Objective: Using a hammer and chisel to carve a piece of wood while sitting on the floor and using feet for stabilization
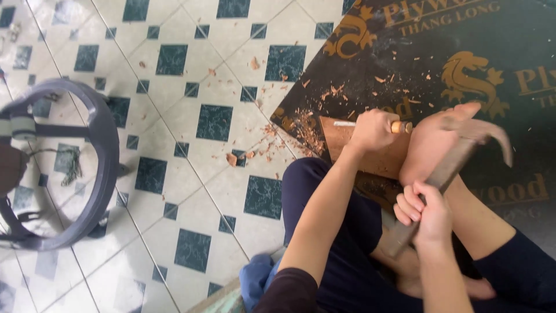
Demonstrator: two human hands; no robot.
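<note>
My left hand point(371, 131) grips a chisel point(399, 127) with a wooden handle and a pale blade, laid across a brown wooden board point(339, 136). My bare foot point(431, 145) presses down on that board next to the hand. My right hand point(424, 211) holds the long wooden handle of a mallet-like tool point(457, 156), whose curved head sits above the foot. I sit cross-legged in dark trousers point(347, 232).
A dark plywood sheet point(440, 52) with gold printing lies under the board, strewn with wood chips point(307, 124). The tiled floor point(191, 145) has white and green squares. A grey round stool frame point(92, 156) stands at the left. Blue cloth point(255, 278) lies by my knee.
</note>
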